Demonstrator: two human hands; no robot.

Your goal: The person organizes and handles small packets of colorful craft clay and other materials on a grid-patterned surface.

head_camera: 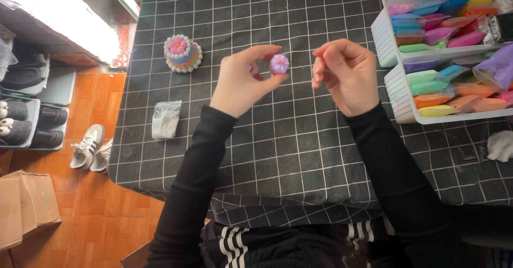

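Head view: left hand fingers pinch purple clay piece; right hand fingers curled together, just beside.

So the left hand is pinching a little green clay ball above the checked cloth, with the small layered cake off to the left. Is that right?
Not quite: the head view shows the clay ball pinched by the left hand is purple, not green. The checked cloth and layered cake are as you say.

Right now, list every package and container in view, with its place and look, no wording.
Clay packets: far right, soft flat bags, many colours, packed in rows.
White bins: far right, rectangular, holding those packets.
Clear bag: left on the checked cloth, small, with white stuff inside.
Cardboard box: floor, lower left, brown.
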